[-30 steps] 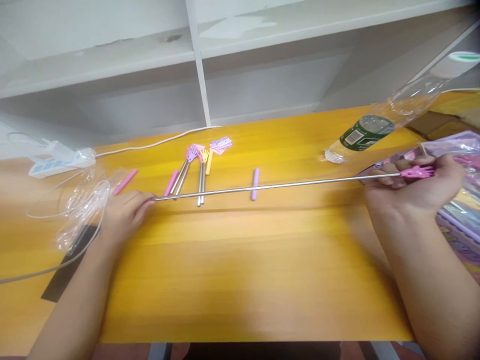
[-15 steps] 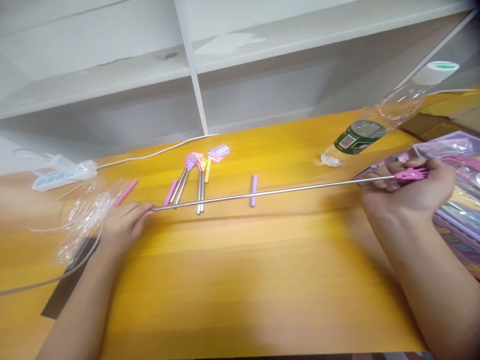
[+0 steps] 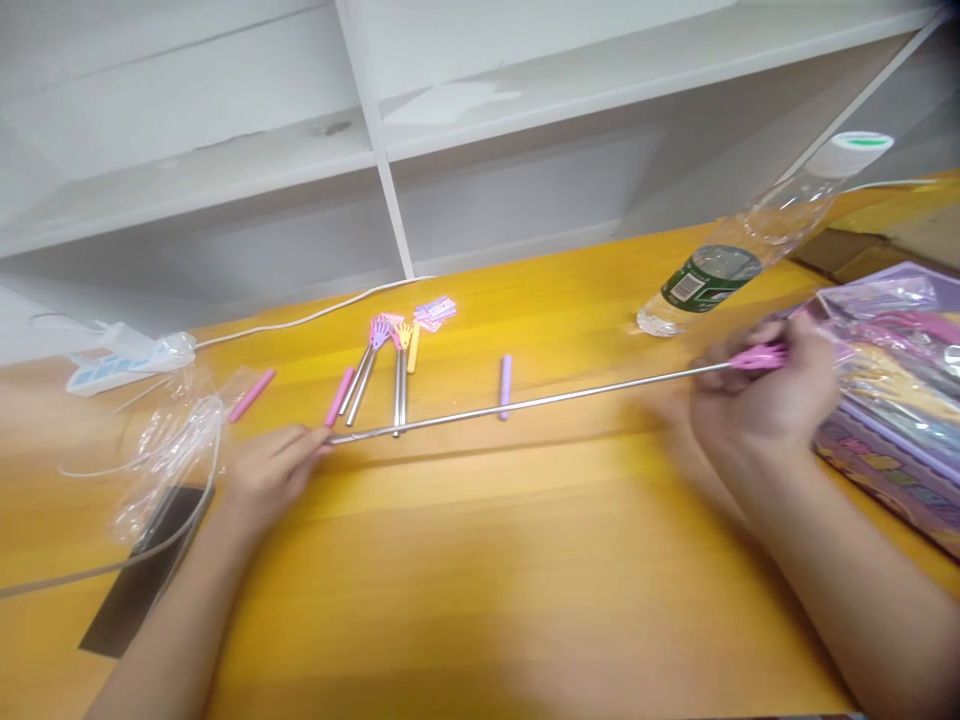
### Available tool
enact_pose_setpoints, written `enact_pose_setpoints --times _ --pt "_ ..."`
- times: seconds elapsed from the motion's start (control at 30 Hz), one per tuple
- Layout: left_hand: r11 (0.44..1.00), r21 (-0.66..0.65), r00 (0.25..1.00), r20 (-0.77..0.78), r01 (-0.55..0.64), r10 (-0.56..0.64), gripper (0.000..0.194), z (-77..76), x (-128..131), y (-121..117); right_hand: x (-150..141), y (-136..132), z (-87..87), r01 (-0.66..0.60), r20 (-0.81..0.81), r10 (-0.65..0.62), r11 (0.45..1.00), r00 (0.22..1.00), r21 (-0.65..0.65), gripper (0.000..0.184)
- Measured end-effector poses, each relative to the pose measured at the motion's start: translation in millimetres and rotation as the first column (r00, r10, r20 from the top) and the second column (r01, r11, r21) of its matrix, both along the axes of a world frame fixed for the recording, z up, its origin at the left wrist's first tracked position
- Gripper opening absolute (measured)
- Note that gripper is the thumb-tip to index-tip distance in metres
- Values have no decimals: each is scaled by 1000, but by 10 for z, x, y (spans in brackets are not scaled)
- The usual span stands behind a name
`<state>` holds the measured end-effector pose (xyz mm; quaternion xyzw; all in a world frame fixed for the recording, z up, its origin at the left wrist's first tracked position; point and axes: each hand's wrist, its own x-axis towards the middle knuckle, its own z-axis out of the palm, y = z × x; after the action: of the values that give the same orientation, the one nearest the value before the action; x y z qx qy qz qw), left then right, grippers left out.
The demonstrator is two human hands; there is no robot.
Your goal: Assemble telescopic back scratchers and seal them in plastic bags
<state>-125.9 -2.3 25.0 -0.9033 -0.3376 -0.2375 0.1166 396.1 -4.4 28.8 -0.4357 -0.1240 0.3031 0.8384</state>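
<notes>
A telescopic back scratcher [image 3: 555, 397] with a long silver rod stretches between my hands above the table. My left hand [image 3: 274, 475] pinches the thin end of its rod. At the other end, my right hand [image 3: 765, 400] is closed around the pink hand-shaped head, which partly shows between the fingers. Behind the rod lie several shorter scratchers, with a purple head [image 3: 380, 333] and a yellow head [image 3: 403, 336] among them. Loose tube-shaped handles lie about: a purple tube [image 3: 505, 387], a yellow tube [image 3: 413, 348], a pink tube [image 3: 340, 396] and another pink tube [image 3: 252, 395] near my left hand.
A clear bottle [image 3: 701, 280] with a green label stands back right. Beside my right hand is a purple box [image 3: 892, 480] with plastic-wrapped items. At left are a power strip [image 3: 120, 362], clear plastic wrap [image 3: 169, 450], a cable and a dark flat piece [image 3: 139, 590]. Small printed cards [image 3: 435, 311] lie behind.
My hands have come closer together, my right hand moving left, and the rod between them has become shorter. The camera view has shifted slightly. Both hands keep their hold.
</notes>
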Motion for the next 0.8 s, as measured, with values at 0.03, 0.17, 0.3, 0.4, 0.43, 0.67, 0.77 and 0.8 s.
enact_pose_setpoints --times 0.03,0.17,0.3,0.4,0.43,0.67,0.77,0.8 --pt "1000 -8 999 -21 25 -25 24 -9 67 -37 -74 -22 -29 -71 12 71 997 997 -2 36" --pt "1000 4 999 -33 22 -22 21 -13 151 -87 -280 -100 -99 -132 137 138 990 981 -51 23" --pt "1000 25 1000 -17 17 -16 23 3 44 -40 -280 -114 -100 -94 217 114 991 970 -98 19" --pt "1000 11 1000 -15 14 -14 23 -1 14 -35 -243 -106 -96 -78 226 95 993 970 -85 19" --pt "1000 7 1000 -16 17 -17 23 -1 19 -39 -235 -106 -93 -67 238 83 995 968 -77 19" --pt "999 21 1000 10 28 -29 22 46 79 -61 -230 -147 -27 -28 358 44 998 933 -50 25" --pt "999 18 1000 15 28 -28 24 32 76 -68 -243 -165 -14 -24 362 46 998 931 -66 28" --pt "1000 16 1000 17 26 -26 25 22 69 -69 -250 -168 -13 -19 363 41 998 931 -65 28"
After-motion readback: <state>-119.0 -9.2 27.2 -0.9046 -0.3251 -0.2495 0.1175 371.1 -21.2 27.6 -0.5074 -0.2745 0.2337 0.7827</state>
